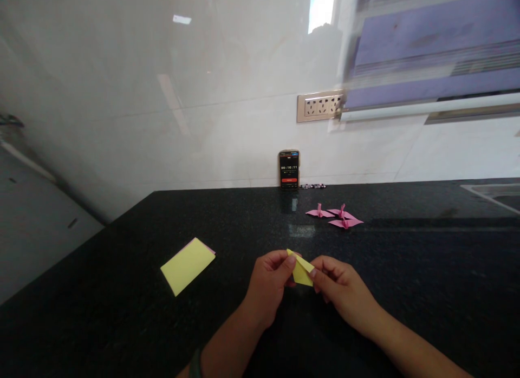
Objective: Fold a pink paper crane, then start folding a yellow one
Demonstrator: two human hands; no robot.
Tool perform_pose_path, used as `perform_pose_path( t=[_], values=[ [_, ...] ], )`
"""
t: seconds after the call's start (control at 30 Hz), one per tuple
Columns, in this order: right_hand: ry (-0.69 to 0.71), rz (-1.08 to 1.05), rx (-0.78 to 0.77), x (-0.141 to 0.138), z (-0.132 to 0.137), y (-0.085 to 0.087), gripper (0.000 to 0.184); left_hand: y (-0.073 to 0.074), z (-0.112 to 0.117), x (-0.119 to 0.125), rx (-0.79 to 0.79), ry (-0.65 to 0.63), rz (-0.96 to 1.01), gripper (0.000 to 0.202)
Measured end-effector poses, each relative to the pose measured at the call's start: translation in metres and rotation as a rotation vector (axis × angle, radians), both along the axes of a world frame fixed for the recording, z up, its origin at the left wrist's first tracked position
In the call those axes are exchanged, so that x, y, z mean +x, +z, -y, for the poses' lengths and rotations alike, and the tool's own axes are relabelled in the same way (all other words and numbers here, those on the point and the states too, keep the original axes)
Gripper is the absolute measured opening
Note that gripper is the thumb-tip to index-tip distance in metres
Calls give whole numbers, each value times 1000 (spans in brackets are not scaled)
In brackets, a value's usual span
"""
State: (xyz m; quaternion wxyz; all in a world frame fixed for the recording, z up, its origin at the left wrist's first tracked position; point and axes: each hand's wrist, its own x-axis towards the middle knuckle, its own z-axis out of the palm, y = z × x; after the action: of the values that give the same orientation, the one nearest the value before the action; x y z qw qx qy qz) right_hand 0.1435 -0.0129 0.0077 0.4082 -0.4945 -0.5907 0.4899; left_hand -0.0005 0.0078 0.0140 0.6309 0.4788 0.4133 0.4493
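A small piece of folded yellow paper point(303, 274) is held between my two hands, just above the dark countertop. My left hand point(271, 280) pinches its left edge, thumb on top. On the right edge, the thumb and fingers of my right hand point(339, 285) close on the paper near a folded flap. The fingers underneath are partly hidden. To the left lies a stack of yellow paper sheets point(187, 267), with a pink edge showing beneath. Several folded pink paper cranes point(345, 223) sit together beyond my right hand.
A phone point(289, 170) showing a running timer leans upright against the tiled wall point(227, 139). A beaded strand point(313, 186) lies beside it. Wall sockets point(322, 105) are above. The black countertop point(134, 242) ends at a slanting left edge; a sink rim point(483, 196) shows at far right.
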Motion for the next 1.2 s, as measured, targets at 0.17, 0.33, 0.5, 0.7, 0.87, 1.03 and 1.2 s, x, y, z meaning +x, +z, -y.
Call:
perform_pose_path(
  t=[0.17,0.33,0.5,0.7,0.87,1.03,1.2],
  values=[
    [26,-23,21,3,1,2,21,-1,-2,0,-45,-4,-3,23],
    [24,-123,42,4,1,3,24,-1,-3,0,-76,93,87,16],
    [-17,-54,31,2,-3,-5,19,-1,-1,0,-117,45,144,15],
    [-147,-94,70,8,-5,-3,19,-4,3,5,-110,-58,-25,15],
    [-26,-23,67,10,-3,1,20,-1,2,4,-37,13,33,25],
    [-26,-7,63,8,-2,0,18,-1,2,2,-28,-81,0,20],
    [-34,-26,57,8,-2,0,18,-1,3,4,-9,-114,2,16]
  ],
)
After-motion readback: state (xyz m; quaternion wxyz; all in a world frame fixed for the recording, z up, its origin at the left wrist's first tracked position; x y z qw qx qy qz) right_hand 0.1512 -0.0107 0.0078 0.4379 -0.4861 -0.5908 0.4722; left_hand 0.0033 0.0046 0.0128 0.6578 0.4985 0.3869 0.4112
